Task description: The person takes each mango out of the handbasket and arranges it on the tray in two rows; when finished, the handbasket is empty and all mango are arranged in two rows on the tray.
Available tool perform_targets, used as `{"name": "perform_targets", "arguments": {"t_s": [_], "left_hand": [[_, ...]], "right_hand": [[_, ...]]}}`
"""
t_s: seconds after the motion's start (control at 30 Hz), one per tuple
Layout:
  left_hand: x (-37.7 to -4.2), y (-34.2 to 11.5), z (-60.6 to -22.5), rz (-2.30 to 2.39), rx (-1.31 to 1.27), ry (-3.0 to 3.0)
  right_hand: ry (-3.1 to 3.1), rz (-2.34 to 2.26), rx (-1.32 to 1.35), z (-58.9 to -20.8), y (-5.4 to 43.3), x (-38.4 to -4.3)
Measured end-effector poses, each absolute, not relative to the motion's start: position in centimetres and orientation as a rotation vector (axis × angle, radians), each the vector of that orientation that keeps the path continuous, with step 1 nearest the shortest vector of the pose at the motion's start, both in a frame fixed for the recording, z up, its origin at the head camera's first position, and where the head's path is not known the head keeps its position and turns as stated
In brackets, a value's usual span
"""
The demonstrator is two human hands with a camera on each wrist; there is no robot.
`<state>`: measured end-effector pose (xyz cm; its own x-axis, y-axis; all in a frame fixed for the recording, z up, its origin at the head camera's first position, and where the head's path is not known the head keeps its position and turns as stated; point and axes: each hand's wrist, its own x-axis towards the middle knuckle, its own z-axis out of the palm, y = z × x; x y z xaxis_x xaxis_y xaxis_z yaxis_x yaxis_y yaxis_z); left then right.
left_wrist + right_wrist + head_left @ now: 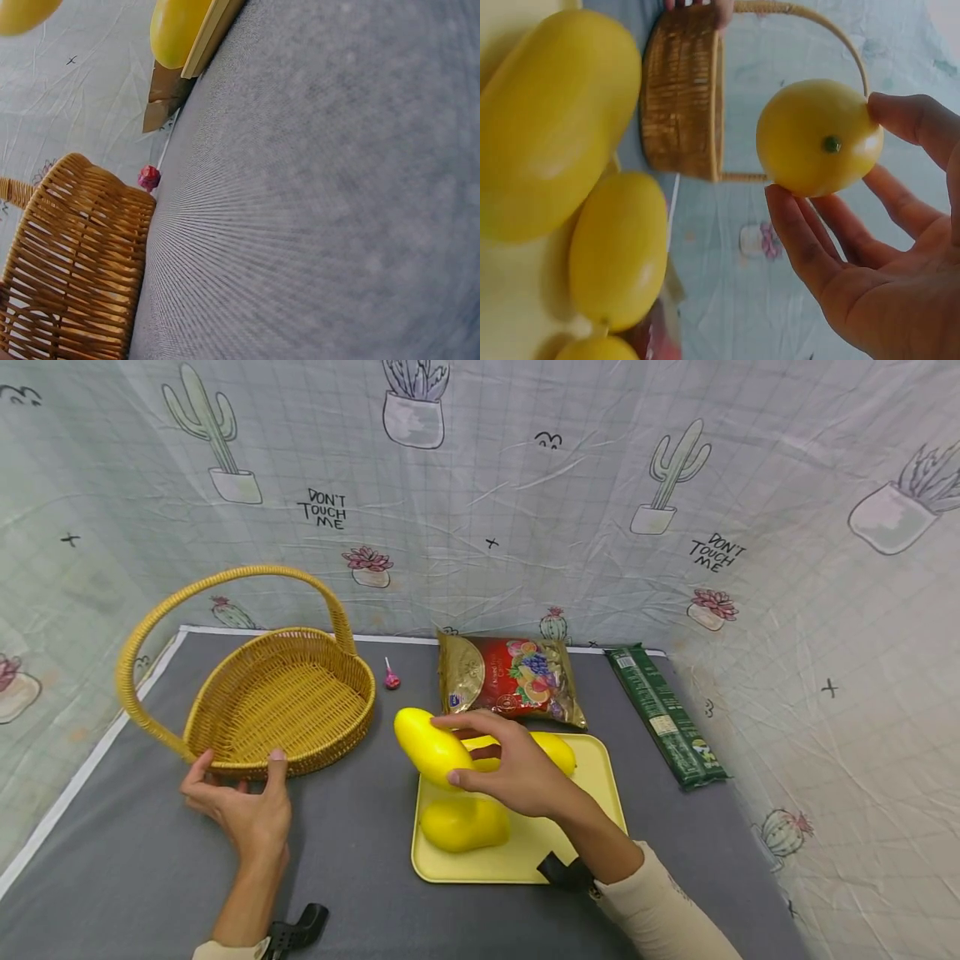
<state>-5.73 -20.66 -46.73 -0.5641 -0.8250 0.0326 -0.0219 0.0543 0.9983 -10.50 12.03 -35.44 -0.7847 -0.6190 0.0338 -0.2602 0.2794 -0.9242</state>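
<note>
My right hand (517,770) holds a yellow mango (431,745) between thumb and fingertips, raised over the left side of a pale yellow tray (566,860). In the right wrist view, the held mango (810,135) shows a small green stem end toward the camera. Another mango (463,825) lies at the tray's front left, and one more (557,750) sits at the back, partly covered by my hand. Over on the left, my left hand (247,814) grips the near rim of a woven wicker basket (288,693), which has a tall arched handle and holds nothing.
A lollipop (392,678) lies right of the basket. Behind the tray is a gold and red candy bag (510,677). A long green packet (667,717) lies at the right. Cactus-printed cloth (480,493) hangs behind the grey table (352,860).
</note>
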Motion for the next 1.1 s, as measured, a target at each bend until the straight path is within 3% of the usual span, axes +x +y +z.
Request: {"name": "perform_targets", "arguments": {"t_s": [0.67,1.1], "left_hand": [[-5.8,-20.4,-46.8,-1.592,0.864,-1.685],[-6.0,-20.3,-46.6,-1.597,0.853,-1.681]], "right_hand": [[2.324,-1.435,-0.677,-37.6,21.8,-8.7],[2.41,-1.16,-0.793,-39.8,25.3,-7.9]]}}
